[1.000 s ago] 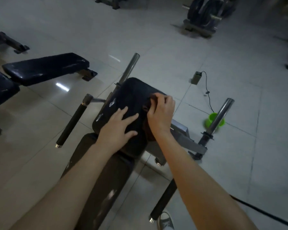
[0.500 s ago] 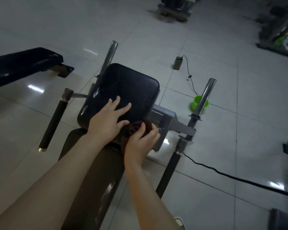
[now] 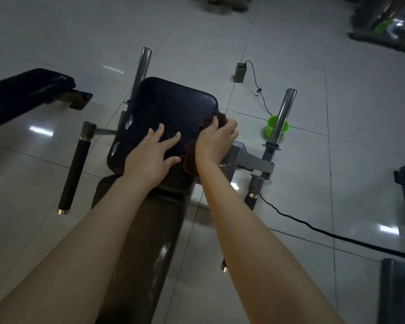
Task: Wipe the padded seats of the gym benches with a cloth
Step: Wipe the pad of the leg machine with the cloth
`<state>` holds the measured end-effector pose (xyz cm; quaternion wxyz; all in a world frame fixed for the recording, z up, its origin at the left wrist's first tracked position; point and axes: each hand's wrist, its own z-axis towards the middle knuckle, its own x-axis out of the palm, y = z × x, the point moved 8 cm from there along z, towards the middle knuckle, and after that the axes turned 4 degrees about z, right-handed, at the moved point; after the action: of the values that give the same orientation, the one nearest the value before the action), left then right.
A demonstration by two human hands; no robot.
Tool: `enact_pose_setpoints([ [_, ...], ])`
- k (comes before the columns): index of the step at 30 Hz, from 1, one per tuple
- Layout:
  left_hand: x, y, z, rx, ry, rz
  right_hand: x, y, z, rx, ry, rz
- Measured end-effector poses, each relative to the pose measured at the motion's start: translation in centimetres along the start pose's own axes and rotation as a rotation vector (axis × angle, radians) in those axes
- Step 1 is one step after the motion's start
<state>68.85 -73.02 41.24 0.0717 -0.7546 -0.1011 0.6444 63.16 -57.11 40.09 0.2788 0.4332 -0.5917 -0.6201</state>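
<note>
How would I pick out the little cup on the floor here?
Start at the black padded seat in the middle, where the right hand grips a dark cloth. Right of it a steel post slants up, and the cup sits on the floor behind that post. It is bright green, unlike the drab box with a cord farther back.

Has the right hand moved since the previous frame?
Yes. The right hand, gripping the cloth, slid from the near corner of the seat pad along its right edge.

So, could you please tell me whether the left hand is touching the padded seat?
Touching. The head view shows the left hand lying flat on the padded seat, fingers spread against its black surface.
</note>
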Motion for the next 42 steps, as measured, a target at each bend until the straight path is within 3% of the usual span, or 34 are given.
enact_pose_setpoints([
  [9,-0.2,0.1,-0.1,-0.010,-0.005,-0.009,-2.9,-5.0,-10.0,0.116,0.160,0.032],
  [15,0.1,-0.1,-0.2,-0.002,-0.021,-0.022,-1.9,-3.7,-6.8,0.131,0.083,0.047],
  [28,0.1,0.1,-0.1,0.007,-0.021,-0.049,-0.3,1.1,0.4,0.124,0.102,0.025],
  [37,-0.3,-0.1,-0.4,0.002,0.023,-0.051,-3.1,-6.0,-11.1,0.155,0.152,0.039],
  [42,-0.3,0.0,-0.6,0.006,0.005,-0.061,-3.3,-6.3,-12.5,0.165,0.187,0.058],
])
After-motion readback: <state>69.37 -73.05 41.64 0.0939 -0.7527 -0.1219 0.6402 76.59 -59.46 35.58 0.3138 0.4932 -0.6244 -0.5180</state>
